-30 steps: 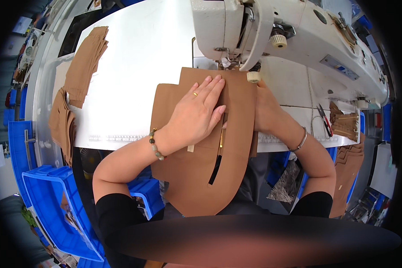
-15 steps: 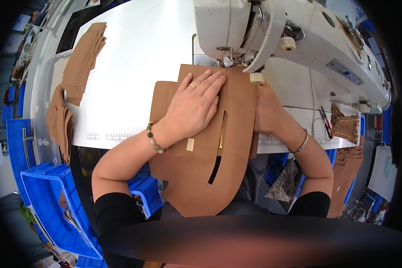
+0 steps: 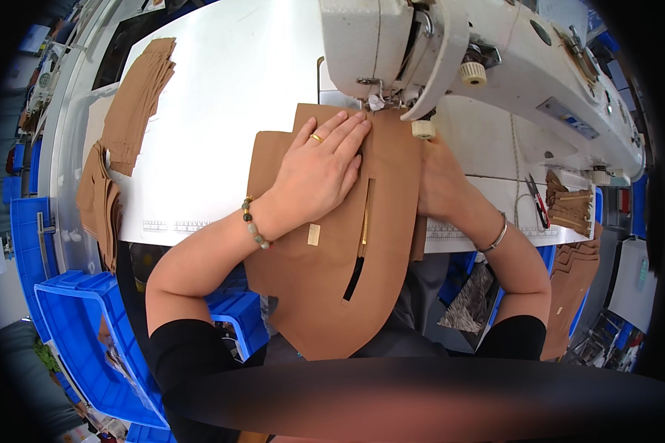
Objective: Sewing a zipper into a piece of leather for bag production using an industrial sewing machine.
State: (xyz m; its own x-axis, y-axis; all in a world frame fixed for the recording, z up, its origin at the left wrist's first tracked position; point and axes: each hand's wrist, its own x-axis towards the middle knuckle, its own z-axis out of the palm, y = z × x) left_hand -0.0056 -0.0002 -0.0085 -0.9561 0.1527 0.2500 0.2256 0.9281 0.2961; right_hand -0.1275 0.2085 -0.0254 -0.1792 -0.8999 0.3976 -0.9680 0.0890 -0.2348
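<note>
A brown fabric piece (image 3: 325, 295) with a zippered slit and a small pale label lies partly on the white table, its far end at the presser foot of a sewing machine (image 3: 377, 96). Its rounded near end hangs over the table edge above my lap. The gold-toothed zipper (image 3: 365, 221) shows in the slit. Flat on the fabric, fingers stretched toward the needle area, rests my left hand (image 3: 321, 166). My right hand (image 3: 440, 181) is at the fabric's right edge; its fingers are hidden beneath the fabric and behind the machine head.
Brown fabric stacks (image 3: 137, 103) lie on the table's left side. At the right are red-and-black thread snips (image 3: 539, 203) and a bundle of brown pieces with zippers (image 3: 569, 207). Blue bins (image 3: 89, 332) stand below left; more brown fabric (image 3: 573, 288) hangs at lower right.
The fabric has shifted slightly farther under the machine and a little left, my left hand moving with it. My left elbow has swung slightly outward. My right hand has hardly moved.
</note>
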